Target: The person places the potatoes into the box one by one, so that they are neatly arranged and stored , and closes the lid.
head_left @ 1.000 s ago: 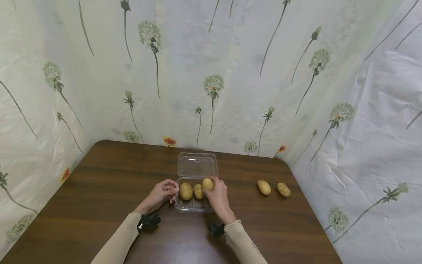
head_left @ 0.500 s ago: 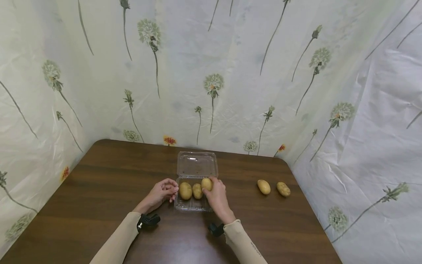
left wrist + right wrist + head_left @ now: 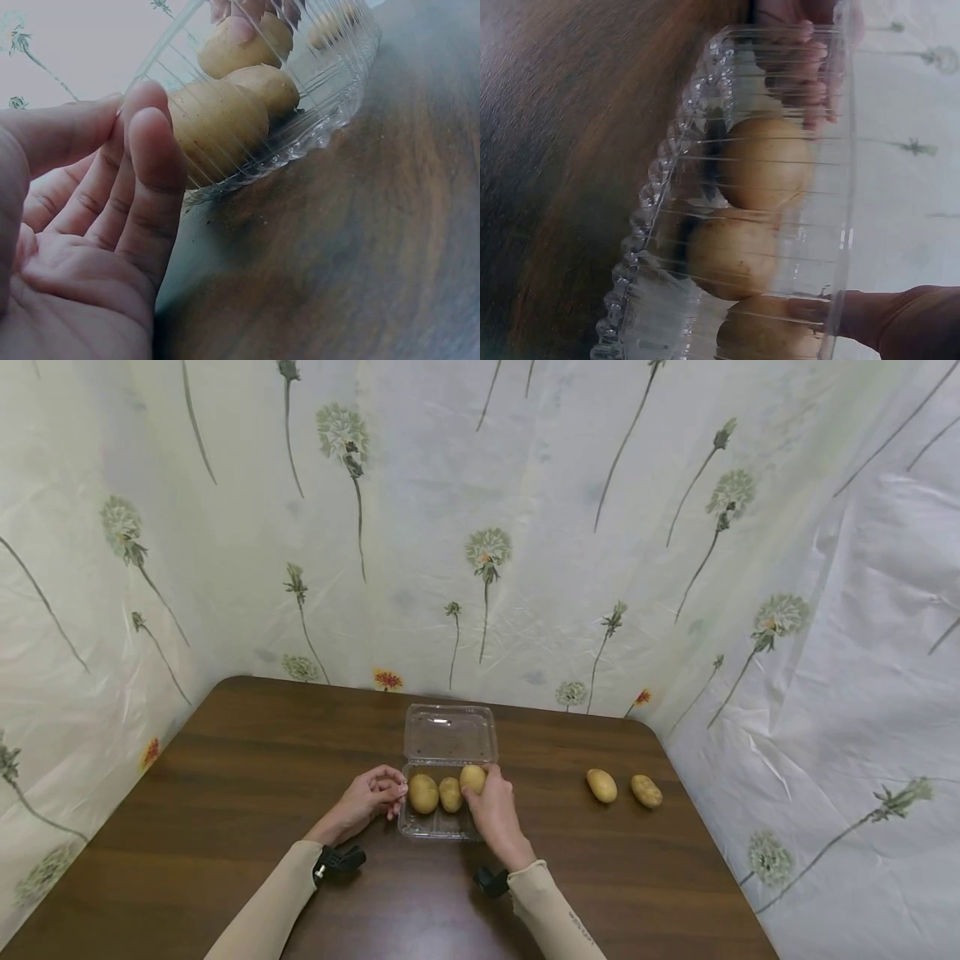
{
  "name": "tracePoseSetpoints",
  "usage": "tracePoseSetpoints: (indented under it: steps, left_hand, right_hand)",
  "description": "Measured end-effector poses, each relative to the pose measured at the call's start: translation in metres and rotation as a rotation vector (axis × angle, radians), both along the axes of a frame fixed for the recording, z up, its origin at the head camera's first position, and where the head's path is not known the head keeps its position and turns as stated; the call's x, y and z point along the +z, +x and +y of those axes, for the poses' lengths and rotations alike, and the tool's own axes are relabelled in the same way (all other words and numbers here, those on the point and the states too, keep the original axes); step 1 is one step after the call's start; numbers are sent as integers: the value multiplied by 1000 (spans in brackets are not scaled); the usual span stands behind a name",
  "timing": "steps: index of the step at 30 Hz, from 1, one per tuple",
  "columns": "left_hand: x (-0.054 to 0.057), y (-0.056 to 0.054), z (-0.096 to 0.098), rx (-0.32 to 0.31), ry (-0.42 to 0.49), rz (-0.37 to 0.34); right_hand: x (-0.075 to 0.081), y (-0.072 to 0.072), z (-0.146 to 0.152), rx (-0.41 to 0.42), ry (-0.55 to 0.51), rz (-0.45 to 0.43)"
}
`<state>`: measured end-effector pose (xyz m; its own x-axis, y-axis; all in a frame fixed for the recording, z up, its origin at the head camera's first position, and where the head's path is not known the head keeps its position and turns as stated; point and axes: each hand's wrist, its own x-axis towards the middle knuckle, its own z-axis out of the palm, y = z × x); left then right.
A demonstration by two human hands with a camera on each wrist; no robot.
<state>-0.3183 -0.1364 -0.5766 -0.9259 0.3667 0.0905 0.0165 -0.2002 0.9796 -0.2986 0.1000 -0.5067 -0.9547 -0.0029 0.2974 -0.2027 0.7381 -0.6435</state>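
Potato (image 3: 472, 778) is being gripped by the right hand (image 3: 497, 814) beside two other potatoes (image 3: 423, 794) in a clear box (image 3: 429, 827), whose rim is being pinched by the left hand (image 3: 367, 802)

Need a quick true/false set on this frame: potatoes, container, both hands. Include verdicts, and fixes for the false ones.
1. The right hand grips a potato at the right end of the clear container. True.

2. The container's lid is closed. False: the lid is open, folded back on the side away from the person.

3. Two loose potatoes lie on the table, right of the container. True.

4. The left hand holds a potato. False: it pinches the container's left rim.

5. The middle potato looks bigger than the left potato in the container. False: it looks smaller.
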Motion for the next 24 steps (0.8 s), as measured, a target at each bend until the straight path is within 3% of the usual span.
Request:
tracePoseSetpoints:
  steps: [13, 24]
  left_hand:
    - [0, -1, -1, -12, 0, 7]
    - [0, 0, 0, -22, 15, 22]
  right_hand:
    - [1, 2, 2, 36, 82, 61]
    - [2, 5, 4, -30, 125, 44]
